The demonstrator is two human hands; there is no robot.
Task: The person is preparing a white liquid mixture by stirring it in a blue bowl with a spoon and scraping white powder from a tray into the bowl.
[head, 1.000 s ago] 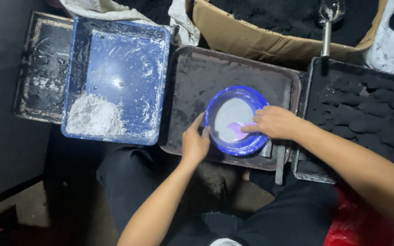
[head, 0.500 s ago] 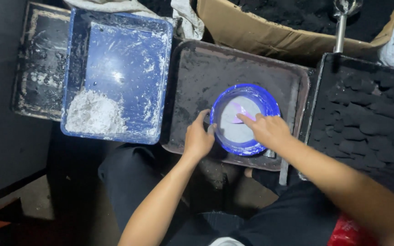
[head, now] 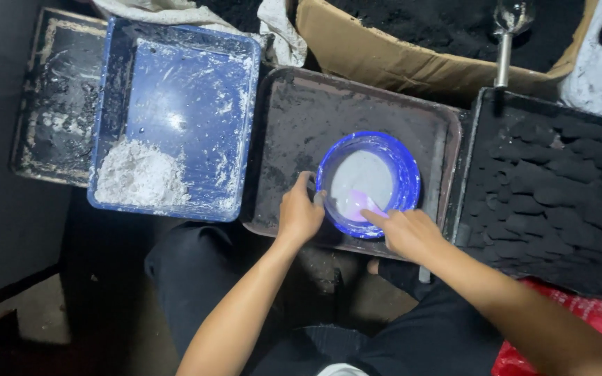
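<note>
The round blue plastic bowl (head: pixel 368 184) now sits more centrally on the dark metal tray (head: pixel 294 118). The left hand (head: pixel 299 214) has closed its grip on the rim; the right hand (head: pixel 404 232), open, presses fingertips inside.

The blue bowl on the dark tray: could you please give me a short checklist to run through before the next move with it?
1. Left hand steadies the blue bowl at its rim: ok.
2. Right hand has a finger reaching into the bowl, on the pale patch: ok.
3. Bowl sits flat on the dark tray, inside its edges: ok.
4. Firmness of the white filling in the bowl: cannot tell.
5. White powder is within reach in the blue tub: ok.
6. Room among the black lumps on the right-hand tray: cannot tell.
</note>
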